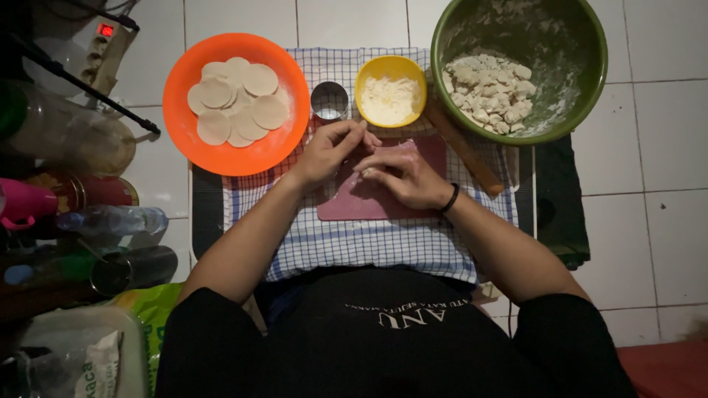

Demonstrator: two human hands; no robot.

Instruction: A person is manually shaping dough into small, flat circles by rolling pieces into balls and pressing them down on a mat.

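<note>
- Dough shows only as a small pale bit between the fingertips; most of it is covered, so its shape is hard to make out.
- The left hand and right hand meet fingertip to fingertip over the pink board, both pinched on the dough.
- The board lies on a blue checked cloth; both hands cover much of it.
- The rolling pin is partly tucked under the green bowl of dough chunks.
- Beyond the hands stand an orange plate of flat rounds, a metal cutter ring and a yellow bowl of flour.
- Bottles and bags at the left edge are dark and blurred.
</note>
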